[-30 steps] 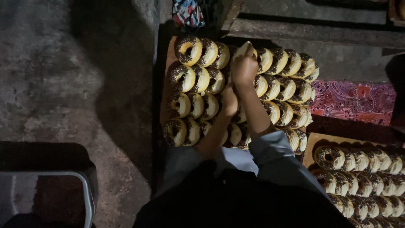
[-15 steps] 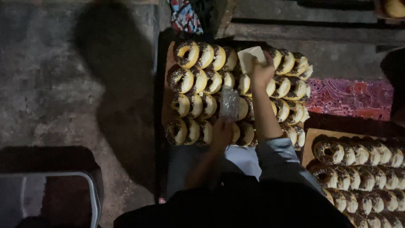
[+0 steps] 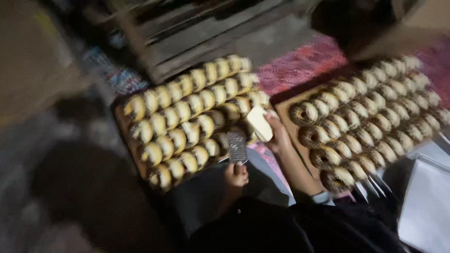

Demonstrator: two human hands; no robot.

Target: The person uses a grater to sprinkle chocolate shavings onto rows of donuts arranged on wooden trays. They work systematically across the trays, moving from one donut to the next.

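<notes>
Doughnuts (image 3: 187, 126) fill the left tray (image 3: 123, 136), rows standing on edge. A second tray (image 3: 284, 108) of doughnuts sits just right of it, a pink patterned cloth (image 3: 300, 65) behind both. Right hand (image 3: 276, 133) at the left tray's right edge, gripping a pale block (image 3: 260, 122). Left hand (image 3: 236, 174) at its near edge, clenched on a small grater (image 3: 236, 146). Frame is blurred.
</notes>
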